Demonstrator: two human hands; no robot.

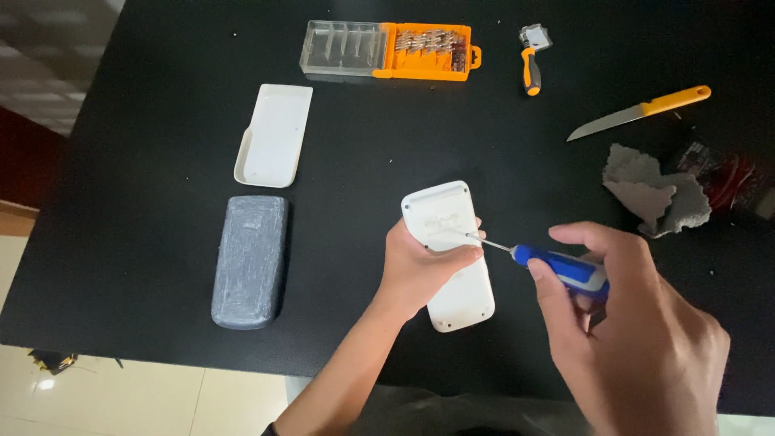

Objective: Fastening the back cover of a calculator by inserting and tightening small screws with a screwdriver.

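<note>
My left hand [420, 270] grips a white plastic device [449, 211] lying back-up on the black table [161, 161], fingers wrapped around its middle. My right hand [638, 323] holds a blue-and-white screwdriver [565, 270]. Its thin metal shaft points left and its tip touches the device's back near the left thumb.
A white cover [274, 133] and a dark grey case [250, 260] lie at the left. At the back are an orange bit box with a clear lid [387, 50] and a small orange-handled tool [531, 60]. An orange-handled knife [638, 111], crumpled grey material [654, 190] and a dark packet [726, 178] sit at the right.
</note>
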